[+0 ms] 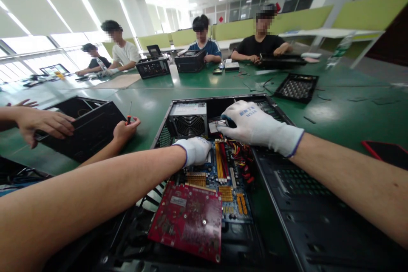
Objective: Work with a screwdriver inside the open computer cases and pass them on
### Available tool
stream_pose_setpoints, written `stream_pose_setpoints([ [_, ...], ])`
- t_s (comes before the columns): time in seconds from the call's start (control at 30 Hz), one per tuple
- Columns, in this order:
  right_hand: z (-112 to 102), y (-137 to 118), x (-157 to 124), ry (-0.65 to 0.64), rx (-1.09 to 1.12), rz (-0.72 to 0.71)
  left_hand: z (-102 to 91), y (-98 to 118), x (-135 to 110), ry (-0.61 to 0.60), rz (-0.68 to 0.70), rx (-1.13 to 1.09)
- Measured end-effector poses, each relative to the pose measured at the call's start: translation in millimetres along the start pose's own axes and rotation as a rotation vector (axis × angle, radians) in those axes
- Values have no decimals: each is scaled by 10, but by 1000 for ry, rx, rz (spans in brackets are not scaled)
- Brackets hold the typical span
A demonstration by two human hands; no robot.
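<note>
Head view looks down into an open computer case (287, 204) lying flat on the green surface (344, 106), its motherboard (223, 178) exposed for access. Both gloved hands reach inside: the left hand (194, 151) is curled into a fist just in front of the power supply (188, 120), its contents hidden; the right hand (255, 125), beside that supply, bends over a small connector (217, 126), though its fingertips are out of sight. A red expansion card (188, 219) stands nearer the camera. A neighbour's hand (125, 129) holds a screwdriver (129, 114).
</note>
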State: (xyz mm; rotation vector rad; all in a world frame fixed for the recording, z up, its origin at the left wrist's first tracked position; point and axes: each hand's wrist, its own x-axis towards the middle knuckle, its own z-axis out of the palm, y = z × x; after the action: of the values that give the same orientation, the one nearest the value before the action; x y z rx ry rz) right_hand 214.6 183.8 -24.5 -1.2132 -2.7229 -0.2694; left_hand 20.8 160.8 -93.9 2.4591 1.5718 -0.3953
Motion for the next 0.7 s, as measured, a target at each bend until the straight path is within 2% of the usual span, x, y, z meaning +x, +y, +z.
stream_pose_setpoints([
  [0.2,11,3,3,34,-10,-11,15,-17,36,-14,1,-5],
  [0.7,-6,-11,-1,0,6,16,5,-40,96,-94,36,84],
])
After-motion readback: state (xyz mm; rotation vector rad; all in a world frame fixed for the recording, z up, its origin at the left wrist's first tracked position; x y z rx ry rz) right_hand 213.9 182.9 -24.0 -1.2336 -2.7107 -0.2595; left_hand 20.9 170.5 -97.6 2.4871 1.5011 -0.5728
